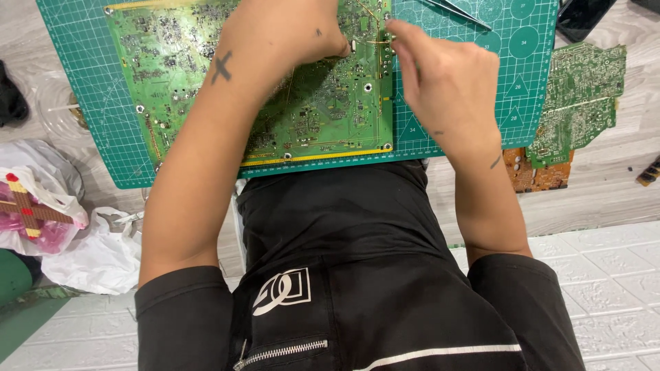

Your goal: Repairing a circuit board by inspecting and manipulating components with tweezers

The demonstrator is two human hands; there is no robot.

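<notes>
A large green circuit board (316, 117) lies on a green cutting mat (103, 124). My left hand (289, 34) rests on the board's upper middle, with its fingers curled into a fist and the knuckles near small parts. My right hand (447, 82) comes in from the right, and its fingertips pinch at the row of small parts on the board's right edge. What sits between those fingertips is too small to make out. Both forearms cross over the board and the mat's near edge.
Metal tweezers (460, 10) lie on the mat's upper right. A broken green board piece (577, 96) and a brown one (536, 172) sit right of the mat. White plastic bags (89, 254) with pink contents lie at left. A black object (584, 17) is at top right.
</notes>
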